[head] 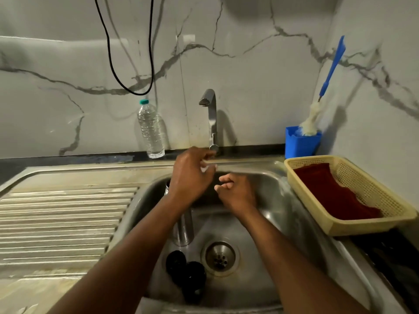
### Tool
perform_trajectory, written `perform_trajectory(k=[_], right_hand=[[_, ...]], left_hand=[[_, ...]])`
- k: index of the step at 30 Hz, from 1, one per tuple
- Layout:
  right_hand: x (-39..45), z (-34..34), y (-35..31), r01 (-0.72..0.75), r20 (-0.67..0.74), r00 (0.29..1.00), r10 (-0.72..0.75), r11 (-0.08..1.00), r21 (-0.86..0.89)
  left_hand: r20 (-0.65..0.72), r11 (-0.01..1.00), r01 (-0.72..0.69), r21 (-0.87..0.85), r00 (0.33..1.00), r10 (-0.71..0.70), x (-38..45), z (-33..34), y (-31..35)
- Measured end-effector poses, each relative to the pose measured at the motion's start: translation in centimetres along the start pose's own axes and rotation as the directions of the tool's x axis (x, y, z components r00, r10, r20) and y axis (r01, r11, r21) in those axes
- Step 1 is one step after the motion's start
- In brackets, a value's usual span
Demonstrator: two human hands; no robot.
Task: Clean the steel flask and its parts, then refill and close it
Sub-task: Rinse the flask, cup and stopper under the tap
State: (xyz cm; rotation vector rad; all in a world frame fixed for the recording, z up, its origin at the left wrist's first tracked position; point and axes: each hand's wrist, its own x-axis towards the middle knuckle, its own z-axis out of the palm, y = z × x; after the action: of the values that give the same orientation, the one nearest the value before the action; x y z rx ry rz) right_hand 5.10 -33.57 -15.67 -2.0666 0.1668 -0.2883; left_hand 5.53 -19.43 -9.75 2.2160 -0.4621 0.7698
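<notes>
The steel flask stands upright in the sink, its upper part hidden behind my left forearm. Two black caps lie on the sink floor, left of the drain. My left hand is raised at the back of the sink. Its curled fingers are at the lever of the tap, and motion blur hides whether they grip it. My right hand hovers beside the left hand over the sink, fingers loosely curled and holding nothing. I see no water running.
A clear plastic water bottle stands on the counter behind the sink. The ribbed drainboard lies to the left. A beige basket with a dark red cloth sits at the right. Behind it a blue holder carries a bottle brush.
</notes>
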Motion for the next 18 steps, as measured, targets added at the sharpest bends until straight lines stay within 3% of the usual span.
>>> perform_trajectory(k=[2,9,15,18], right_hand=[[0.0,0.8,-0.1,0.007,0.013,1.0,-0.007,1.0,0.012],[0.1,2.1,0.7,0.015,0.016,1.0,-0.015,1.0,-0.013],[0.4,2.5,1.4,0.006,0.016,1.0,-0.005,1.0,-0.021],[0.4,2.5,1.5,0.007,0.014,1.0,-0.007,1.0,-0.008]], left_hand=[[-0.014,0.999,0.02,0.051,1.0,-0.019,3.0,0.5,-0.1],[-0.03,0.955,0.278,0.105,0.961,-0.276,9.3,4.6,-1.3],[-0.103,0.942,0.326,0.081,0.943,-0.318,10.7,6.3,-1.8],[-0.074,0.931,0.357,0.068,0.933,-0.353,11.2,5.9,-2.0]])
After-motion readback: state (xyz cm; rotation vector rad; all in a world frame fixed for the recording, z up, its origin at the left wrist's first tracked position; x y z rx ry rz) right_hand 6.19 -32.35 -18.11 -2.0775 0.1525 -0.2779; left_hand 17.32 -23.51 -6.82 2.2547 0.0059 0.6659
